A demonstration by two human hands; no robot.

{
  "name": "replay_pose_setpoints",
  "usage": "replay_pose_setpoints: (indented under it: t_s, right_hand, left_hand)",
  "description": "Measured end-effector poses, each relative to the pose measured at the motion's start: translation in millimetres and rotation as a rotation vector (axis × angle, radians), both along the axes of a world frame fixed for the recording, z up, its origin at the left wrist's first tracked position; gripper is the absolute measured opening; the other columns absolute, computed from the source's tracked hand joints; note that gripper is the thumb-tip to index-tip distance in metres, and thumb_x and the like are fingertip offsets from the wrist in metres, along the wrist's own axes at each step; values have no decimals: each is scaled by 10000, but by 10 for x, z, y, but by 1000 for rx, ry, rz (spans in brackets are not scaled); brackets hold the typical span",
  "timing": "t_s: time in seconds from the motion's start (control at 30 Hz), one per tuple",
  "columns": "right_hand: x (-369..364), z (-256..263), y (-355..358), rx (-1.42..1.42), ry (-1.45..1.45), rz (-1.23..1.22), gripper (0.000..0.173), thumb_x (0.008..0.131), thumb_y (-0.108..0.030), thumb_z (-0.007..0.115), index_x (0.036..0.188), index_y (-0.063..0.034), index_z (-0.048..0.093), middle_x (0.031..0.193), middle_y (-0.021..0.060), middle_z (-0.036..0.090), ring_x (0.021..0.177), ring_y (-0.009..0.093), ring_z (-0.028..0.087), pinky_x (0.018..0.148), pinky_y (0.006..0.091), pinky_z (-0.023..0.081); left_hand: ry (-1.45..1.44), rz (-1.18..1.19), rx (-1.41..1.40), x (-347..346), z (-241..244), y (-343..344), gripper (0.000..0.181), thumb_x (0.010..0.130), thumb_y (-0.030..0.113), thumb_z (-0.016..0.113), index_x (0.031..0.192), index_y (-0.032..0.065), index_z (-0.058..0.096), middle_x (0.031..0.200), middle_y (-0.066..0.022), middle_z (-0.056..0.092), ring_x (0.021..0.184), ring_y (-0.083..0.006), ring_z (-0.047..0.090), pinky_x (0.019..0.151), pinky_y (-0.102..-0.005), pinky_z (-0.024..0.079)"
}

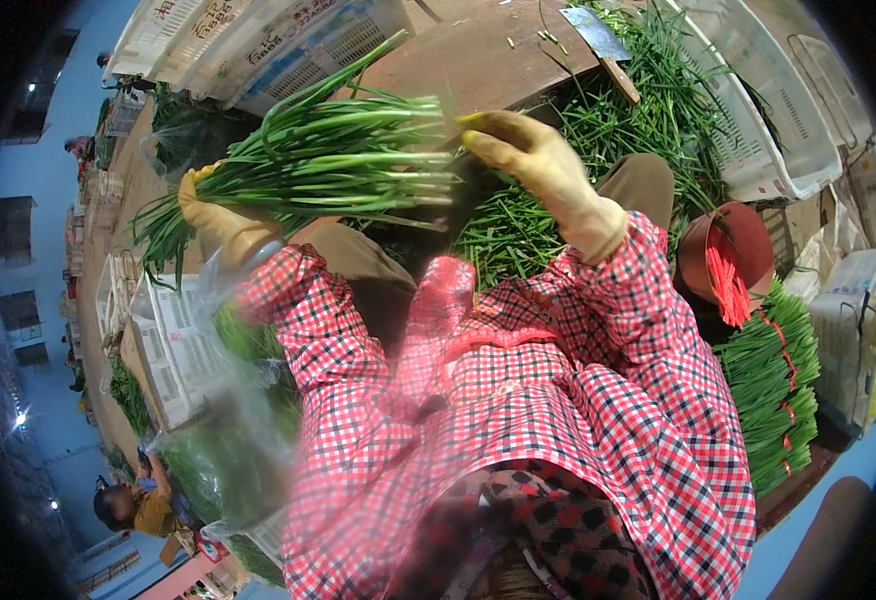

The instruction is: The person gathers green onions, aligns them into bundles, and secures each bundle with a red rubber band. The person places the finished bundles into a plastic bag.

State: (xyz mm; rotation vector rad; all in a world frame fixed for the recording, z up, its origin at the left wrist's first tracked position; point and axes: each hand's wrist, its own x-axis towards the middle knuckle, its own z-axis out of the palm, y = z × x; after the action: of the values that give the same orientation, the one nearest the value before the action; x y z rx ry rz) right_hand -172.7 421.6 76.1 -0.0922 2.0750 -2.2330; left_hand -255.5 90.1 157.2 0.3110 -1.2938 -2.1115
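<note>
My left hand (217,214), in a yellowish rubber glove, grips a bunch of long green Chinese chives (333,157) around its leafy end. The pale cut ends of the stalks point right. Just beyond those ends, my right hand (532,154) is gloved too, with thumb and fingers apart and nothing between them. Below it, loose green leaves (517,229) are heaped between my knees. A cleaver (599,41) with a wooden handle lies on the wooden board (468,45) and the greens beside it.
White plastic crates stand at the upper left (273,52) and right (775,97). A reddish-brown container (708,255) holds red ties (730,285); tied chive bundles (772,390) lie below it. Bagged greens (220,465) stand left, near another person (145,502).
</note>
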Motion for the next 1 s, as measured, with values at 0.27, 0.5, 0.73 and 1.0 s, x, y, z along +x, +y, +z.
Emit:
replay_pose_setpoints:
  t_s: [0.27, 0.5, 0.73, 1.0]
  right_hand:
    - [78, 384, -600, -90, -177, -103, 389, 860, -326, 738, 1090, -15, 692, 945, 73, 728, 844, 116, 656, 774, 263, 513]
    - [385, 232, -728, -332, 7, -85, 228, 902, -50, 595, 1116, 28, 588, 947, 104, 706, 845, 148, 657, 757, 268, 518]
    - [721, 8, -386, -290, 162, 173, 233, 979, -133, 505, 1105, 56, 559, 816, 72, 631, 753, 142, 608, 696, 292, 509]
    - [660, 199, 465, 503, 289, 200, 310, 900, -186, 673, 1157, -16, 639, 1113, 119, 661, 1029, 218, 628, 885, 330, 498]
  left_hand:
    - [120, -81, 55, -87, -122, 4, 184, 889, 228, 600, 937, 54, 634, 855, -115, 670, 791, -266, 655, 770, -427, 569]
    - [481, -540, 19, -355, -503, -657, 221, 962, 189, 512, 944, 9, 640, 849, -139, 676, 774, -289, 654, 730, -450, 577]
    - [651, -525, -26, -471, -679, -507, 235, 1008, 168, 455, 958, -26, 578, 710, -40, 573, 679, -158, 552, 682, -327, 484]
    - [644, -681, 121, -366, -513, -625, 291, 1035, 210, 413, 880, 27, 577, 725, -12, 586, 679, -177, 549, 808, -364, 473]
